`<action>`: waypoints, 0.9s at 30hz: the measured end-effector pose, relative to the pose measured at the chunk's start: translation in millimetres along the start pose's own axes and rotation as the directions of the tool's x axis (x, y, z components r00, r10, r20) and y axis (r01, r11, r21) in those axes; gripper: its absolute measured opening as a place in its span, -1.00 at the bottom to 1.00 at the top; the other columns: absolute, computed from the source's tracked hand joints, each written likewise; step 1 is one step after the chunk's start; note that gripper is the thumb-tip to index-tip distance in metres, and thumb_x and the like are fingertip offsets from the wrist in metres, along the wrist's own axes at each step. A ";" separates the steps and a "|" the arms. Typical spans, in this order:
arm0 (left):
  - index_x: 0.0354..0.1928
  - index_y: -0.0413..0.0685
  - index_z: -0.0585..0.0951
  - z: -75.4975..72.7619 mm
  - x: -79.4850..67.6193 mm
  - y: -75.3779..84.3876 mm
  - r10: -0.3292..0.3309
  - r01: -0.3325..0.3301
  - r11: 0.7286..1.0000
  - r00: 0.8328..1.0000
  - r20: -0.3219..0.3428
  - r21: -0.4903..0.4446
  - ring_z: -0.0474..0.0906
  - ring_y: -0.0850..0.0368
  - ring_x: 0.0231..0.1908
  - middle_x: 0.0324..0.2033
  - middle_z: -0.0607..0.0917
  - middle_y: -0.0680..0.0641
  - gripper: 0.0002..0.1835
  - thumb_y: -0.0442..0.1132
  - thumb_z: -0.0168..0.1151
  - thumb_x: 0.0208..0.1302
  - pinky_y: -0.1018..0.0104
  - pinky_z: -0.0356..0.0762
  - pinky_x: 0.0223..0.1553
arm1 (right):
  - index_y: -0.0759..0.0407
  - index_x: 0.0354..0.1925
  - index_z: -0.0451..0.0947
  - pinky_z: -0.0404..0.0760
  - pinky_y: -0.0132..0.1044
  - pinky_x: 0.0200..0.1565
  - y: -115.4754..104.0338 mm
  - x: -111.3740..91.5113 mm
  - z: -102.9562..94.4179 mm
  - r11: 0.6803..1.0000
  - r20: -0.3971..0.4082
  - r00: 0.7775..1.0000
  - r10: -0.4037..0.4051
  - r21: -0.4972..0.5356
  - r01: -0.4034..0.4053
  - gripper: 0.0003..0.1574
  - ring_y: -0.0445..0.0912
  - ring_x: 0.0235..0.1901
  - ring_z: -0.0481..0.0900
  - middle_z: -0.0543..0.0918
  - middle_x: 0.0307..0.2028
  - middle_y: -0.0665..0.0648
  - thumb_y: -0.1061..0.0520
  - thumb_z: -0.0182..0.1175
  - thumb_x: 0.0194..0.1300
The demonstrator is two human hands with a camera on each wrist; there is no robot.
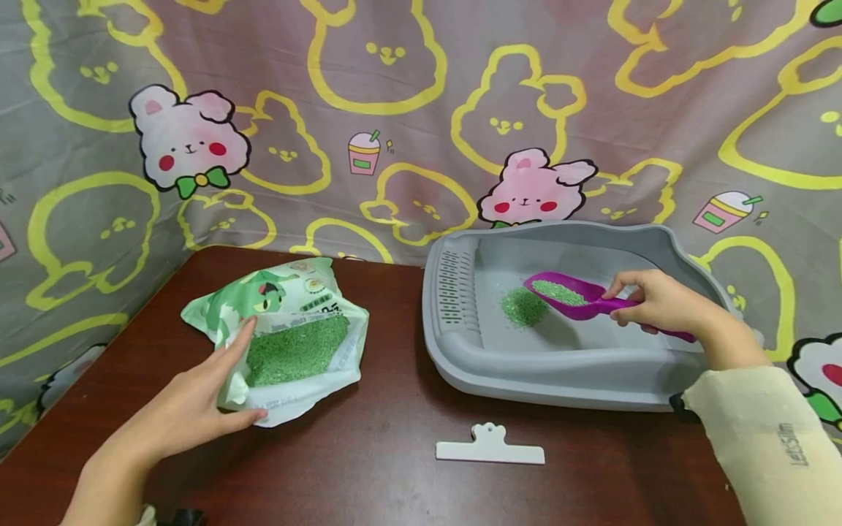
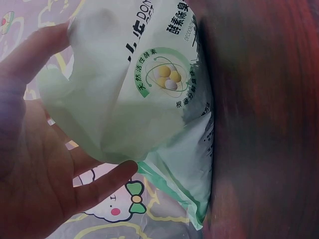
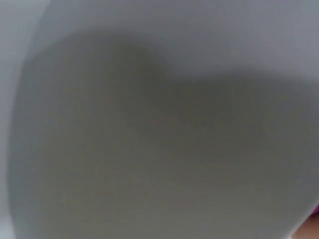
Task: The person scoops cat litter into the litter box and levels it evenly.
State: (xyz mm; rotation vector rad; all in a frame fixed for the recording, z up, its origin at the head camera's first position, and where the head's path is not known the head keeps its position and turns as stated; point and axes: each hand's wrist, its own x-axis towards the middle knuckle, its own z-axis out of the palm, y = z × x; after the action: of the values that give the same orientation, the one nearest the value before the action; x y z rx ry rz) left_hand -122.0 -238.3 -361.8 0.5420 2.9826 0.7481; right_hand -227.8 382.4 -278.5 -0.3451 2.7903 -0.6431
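While the right hand (image 1: 661, 301) is gripping the purple scoop (image 1: 580, 311) by its handle, the gray tray's (image 1: 526, 369) walls are ringing it, with bare floor showing beyond the blade. Long axis is slanting, the end loaded with green pellets (image 1: 558, 292) pointing left and slightly away. Meanwhile, the left hand's (image 1: 187, 409) pretty straight fingers are touching the bag's (image 1: 289, 402) rim, tabletop (image 1: 395, 358) separating bag and tray.
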 end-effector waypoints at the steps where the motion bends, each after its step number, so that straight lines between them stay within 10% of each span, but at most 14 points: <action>1: 0.60 0.28 -0.28 0.0 0.1 -0.1 0.002 -0.002 1.000 1.000 -0.001 0.000 0.31 -0.46 0.33 0.60 -0.09 -0.04 0.29 0.24 0.45 0.07 -0.37 0.42 0.09 | 0.24 -0.10 0.54 0.50 -0.28 -0.62 0.1 1.0 -1.0 1.000 0.008 1.000 0.006 -0.007 -0.006 -0.71 -0.15 -0.74 0.43 0.68 -0.56 0.06 0.23 0.37 0.22; 27: 0.60 0.27 -0.25 1.5 -1.3 0.4 0.011 -0.011 1.000 1.000 -0.013 -0.002 0.26 -0.45 0.36 0.60 -0.09 0.02 0.27 0.21 0.46 0.07 -0.37 0.41 0.10 | 0.23 -0.15 0.57 0.53 -0.29 -0.60 8.1 10.8 -16.4 0.993 0.112 0.992 0.062 -0.108 -0.050 -0.74 -0.14 -0.69 0.48 0.68 -0.55 0.06 0.22 0.38 0.19</action>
State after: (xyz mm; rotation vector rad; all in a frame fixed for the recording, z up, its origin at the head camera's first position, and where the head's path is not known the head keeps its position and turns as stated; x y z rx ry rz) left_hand -120.4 -237.8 -363.0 0.5560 2.9929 0.7589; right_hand -244.2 392.9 -270.0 -0.3127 2.7188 -0.4499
